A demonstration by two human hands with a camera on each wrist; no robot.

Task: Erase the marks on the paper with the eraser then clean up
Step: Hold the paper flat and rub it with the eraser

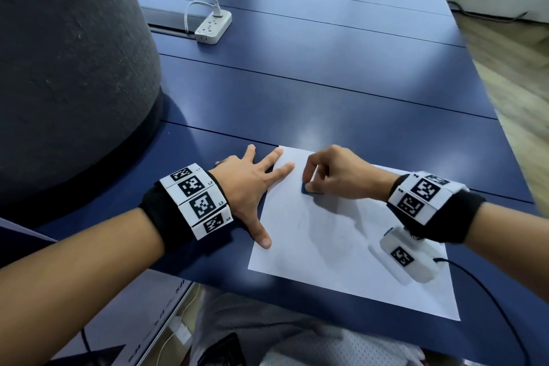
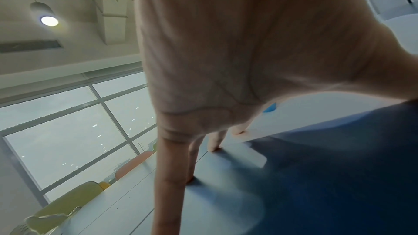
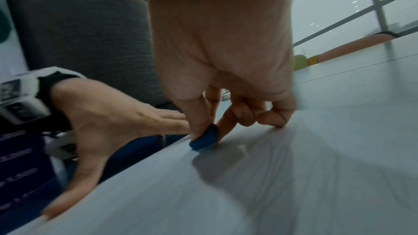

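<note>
At the far left a big grey chair (image 1: 68, 74) loomed over the blue table (image 1: 326, 92). Behind it, further along the table, a white power strip (image 1: 213, 26) sat with its cable looping away.

Then the left hand (image 1: 246, 187) — it lay flat, fingers spread and straight, gripping nothing. Its thumb and two fingertips rested on the left edge of the paper (image 1: 341, 246), while the outer fingers sat on bare table. The left wrist view showed the same: fingertips (image 2: 212, 147) planted down, palm raised off the surface.

The paper was one white sheet, lying near the table's front edge, turned slightly. Faint grey smudging showed across its middle; any sharper marks were too faint to make out.

And over to the right hand (image 1: 335, 175) — it was curled, pinching the small blue eraser (image 1: 307, 189) between thumb and forefinger. In the right wrist view the eraser (image 3: 204, 139) stood tilted on edge, its lower rim touching the paper in the upper-left part of the sheet. The other fingers were tucked under, knuckles brushing the paper.
</note>
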